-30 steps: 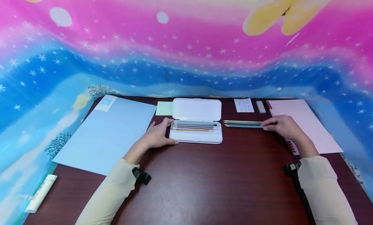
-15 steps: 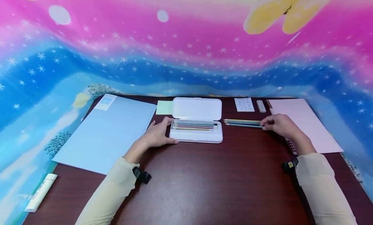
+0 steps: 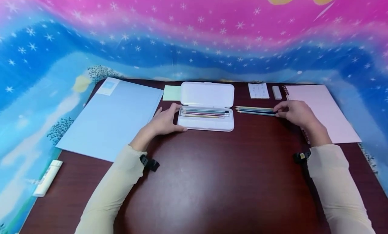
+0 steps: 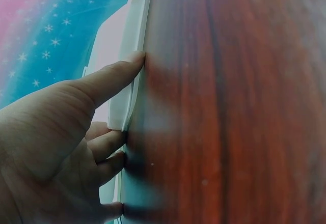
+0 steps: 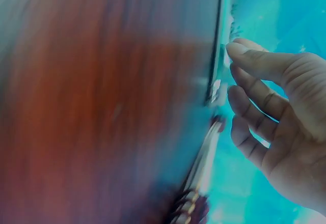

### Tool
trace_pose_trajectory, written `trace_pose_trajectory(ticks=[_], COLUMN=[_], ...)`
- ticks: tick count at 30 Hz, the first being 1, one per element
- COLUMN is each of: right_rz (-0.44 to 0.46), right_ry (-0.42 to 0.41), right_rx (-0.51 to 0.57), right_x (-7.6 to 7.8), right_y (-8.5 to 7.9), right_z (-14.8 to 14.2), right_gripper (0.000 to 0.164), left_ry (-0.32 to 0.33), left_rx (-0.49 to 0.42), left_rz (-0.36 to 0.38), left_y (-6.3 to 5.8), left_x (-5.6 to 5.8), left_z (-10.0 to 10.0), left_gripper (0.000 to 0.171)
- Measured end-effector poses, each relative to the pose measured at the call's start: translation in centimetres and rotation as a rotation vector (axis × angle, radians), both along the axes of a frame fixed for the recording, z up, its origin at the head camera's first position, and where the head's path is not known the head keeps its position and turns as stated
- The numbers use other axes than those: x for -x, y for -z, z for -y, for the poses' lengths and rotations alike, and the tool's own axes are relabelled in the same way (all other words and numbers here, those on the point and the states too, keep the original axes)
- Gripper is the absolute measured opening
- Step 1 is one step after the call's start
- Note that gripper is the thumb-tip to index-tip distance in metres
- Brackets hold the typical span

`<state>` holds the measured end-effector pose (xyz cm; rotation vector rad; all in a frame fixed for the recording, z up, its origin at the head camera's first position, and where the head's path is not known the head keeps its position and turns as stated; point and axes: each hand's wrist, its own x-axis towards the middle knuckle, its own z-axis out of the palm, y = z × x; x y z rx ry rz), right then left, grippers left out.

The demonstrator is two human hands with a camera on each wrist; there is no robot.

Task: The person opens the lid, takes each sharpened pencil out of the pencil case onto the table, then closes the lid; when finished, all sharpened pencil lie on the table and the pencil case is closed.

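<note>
An open white pencil case (image 3: 206,123) lies on the table with its lid (image 3: 207,94) folded back. Several pencils (image 3: 206,113) rest side by side inside it. My left hand (image 3: 163,121) holds the case's left end, thumb (image 4: 114,79) at the front edge and fingers toward the back corner. Just right of the case, more colored pencils (image 3: 254,110) lie in a bundle with their tips pointing left. My right hand (image 3: 298,115) pinches their right ends between thumb (image 5: 260,62) and forefinger. Those ends are mostly hidden by the fingers in the head view.
A blue folder (image 3: 112,119) lies at the left, a pale green paper (image 3: 171,93) behind the case. Toward the back right are a small white paper pad (image 3: 258,91), an eraser (image 3: 276,92) and a pink spiral notebook (image 3: 327,116). A white tube (image 3: 48,178) lies near the left edge.
The head view has tilted down, so everything sits higher in it. Both hands keep their places on the pencil case and the pencils, the right hand shifting only slightly.
</note>
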<state>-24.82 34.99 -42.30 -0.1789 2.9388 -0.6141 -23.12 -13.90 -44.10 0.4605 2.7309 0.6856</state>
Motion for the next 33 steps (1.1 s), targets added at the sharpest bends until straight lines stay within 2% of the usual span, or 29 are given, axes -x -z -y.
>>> trace_pose_trajectory(ticks=[4, 8, 13, 17, 21, 25, 33], right_rz=[-0.096, -0.146, -0.078, 0.002, 0.062, 0.073, 0.079], right_ry=[-0.051, -0.163, -0.319, -0.402, -0.412, -0.409, -0.394], right_rx=[0.059, 0.108, 0.137, 0.128, 0.072, 0.025, 0.029], right_x=[-0.7, -1.0, -0.7, -0.5, -0.4, -0.3, -0.1], right_y=[-1.1, -1.5, -0.7, -0.1, 0.1, 0.2, -0.1], right_z=[2.4, 6.0, 11.7, 15.5, 17.4, 18.0, 18.0], right_gripper=[0.016, 0.018, 0.022, 0.024, 0.026, 0.025, 0.014], left_ry=[-0.001, 0.008, -0.006, -0.021, -0.019, -0.022, -0.014], left_rx=[-0.001, -0.016, -0.001, 0.005, 0.0, 0.002, -0.011], left_rz=[0.0, -0.015, 0.011, 0.007, 0.001, -0.003, -0.006], left_y=[-0.1, 0.1, 0.2, 0.2, 0.2, 0.0, -0.2], left_x=[0.2, 0.2, -0.2, -0.3, -0.3, -0.3, -0.3], left_z=[-0.2, -0.4, -0.1, 0.1, 0.1, 0.0, -0.1], left_gripper=[0.095, 0.095, 0.097, 0.097, 0.095, 0.094, 0.094])
